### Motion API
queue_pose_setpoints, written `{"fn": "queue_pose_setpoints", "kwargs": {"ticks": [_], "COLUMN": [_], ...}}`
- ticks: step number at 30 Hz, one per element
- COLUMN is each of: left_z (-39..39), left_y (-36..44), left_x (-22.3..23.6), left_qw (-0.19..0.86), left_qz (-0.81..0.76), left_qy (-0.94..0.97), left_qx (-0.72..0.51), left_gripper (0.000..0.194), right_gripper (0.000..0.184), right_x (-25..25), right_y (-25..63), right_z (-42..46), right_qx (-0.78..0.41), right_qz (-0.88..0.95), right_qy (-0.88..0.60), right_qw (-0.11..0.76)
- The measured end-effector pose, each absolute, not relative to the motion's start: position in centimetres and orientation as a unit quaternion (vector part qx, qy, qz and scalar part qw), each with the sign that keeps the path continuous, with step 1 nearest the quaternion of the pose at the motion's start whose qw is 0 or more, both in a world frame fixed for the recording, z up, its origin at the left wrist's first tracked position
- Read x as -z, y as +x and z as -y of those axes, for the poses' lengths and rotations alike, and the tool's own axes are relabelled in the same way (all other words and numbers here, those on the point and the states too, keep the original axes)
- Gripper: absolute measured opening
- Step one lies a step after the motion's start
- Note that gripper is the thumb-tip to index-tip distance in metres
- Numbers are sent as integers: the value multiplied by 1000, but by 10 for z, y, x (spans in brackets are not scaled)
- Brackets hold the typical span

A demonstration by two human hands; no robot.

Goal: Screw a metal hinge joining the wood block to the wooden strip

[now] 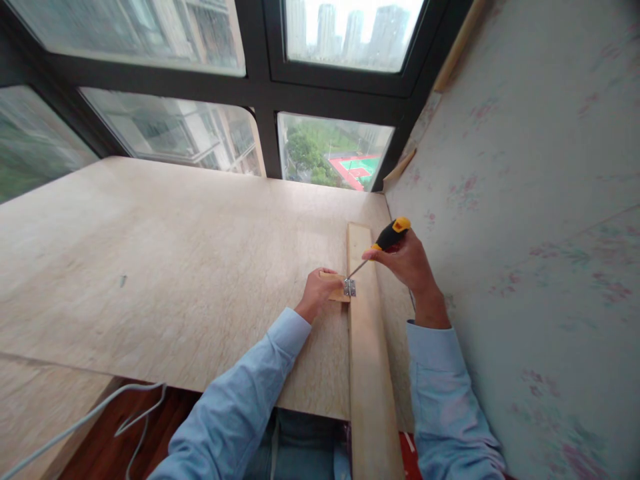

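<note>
Fingers of the right hand are clamped around the screwdriver, gripped near the lower end of its handle, with the shaft angled down to the left. Fingers of the left hand are closed on the block, which is held against the left edge of the plank. The seam between block and plank is bridged by the hinge, one leaf being laid on each part. The screwdriver tip is placed at the upper left part of the hinge, on the block side; whether a screw is seated under it cannot be told at this size. The plank is laid flat on the sill, roughly parallel to the wall, with its near end extended past the sill edge. From this arrangement, the step in hand is judged to be the fastening of the hinge leaf to the block. For the next move, the shaft should be brought closer to upright and pressure applied along it while the handle is turned. The block should be kept firmly against the plank, as a slipped tip could strike the left fingers or shift the hinge.
</note>
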State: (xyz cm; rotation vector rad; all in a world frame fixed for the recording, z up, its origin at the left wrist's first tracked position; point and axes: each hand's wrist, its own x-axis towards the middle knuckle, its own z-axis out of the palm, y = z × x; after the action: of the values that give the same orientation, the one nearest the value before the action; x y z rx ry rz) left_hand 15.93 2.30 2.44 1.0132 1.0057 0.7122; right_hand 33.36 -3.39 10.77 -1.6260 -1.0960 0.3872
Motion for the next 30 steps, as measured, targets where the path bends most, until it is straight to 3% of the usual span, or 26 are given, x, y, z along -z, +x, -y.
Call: {"fn": "queue_pose_setpoints", "kwargs": {"ticks": [8, 11, 14, 20, 27, 30], "left_z": [-23, -23, -23, -23, -24, -24], "left_y": [159, 159, 159, 159, 159, 159], "left_x": [-26, -26, -26, -26, -25, -23], "left_qw": [703, 705, 704, 702, 702, 700], "left_qz": [-449, -445, -444, -448, -447, -448], "left_qy": [451, 451, 451, 450, 449, 454], "left_qx": [-317, -318, -323, -324, -325, -322], "left_gripper": [32, 32, 33, 30, 32, 31], "right_gripper": [62, 55, 49, 61, 65, 60], "right_x": [-111, -118, -119, -106, -112, -118], "right_y": [328, 326, 328, 336, 329, 327], "right_z": [43, 45, 43, 34, 44, 47], "right_qx": [-326, -355, -323, -122, -334, -364], "right_qz": [539, 529, 505, 466, 536, 525], "right_qy": [-507, -507, -559, -680, -517, -520], "right_qw": [588, 581, 573, 553, 578, 567]}}
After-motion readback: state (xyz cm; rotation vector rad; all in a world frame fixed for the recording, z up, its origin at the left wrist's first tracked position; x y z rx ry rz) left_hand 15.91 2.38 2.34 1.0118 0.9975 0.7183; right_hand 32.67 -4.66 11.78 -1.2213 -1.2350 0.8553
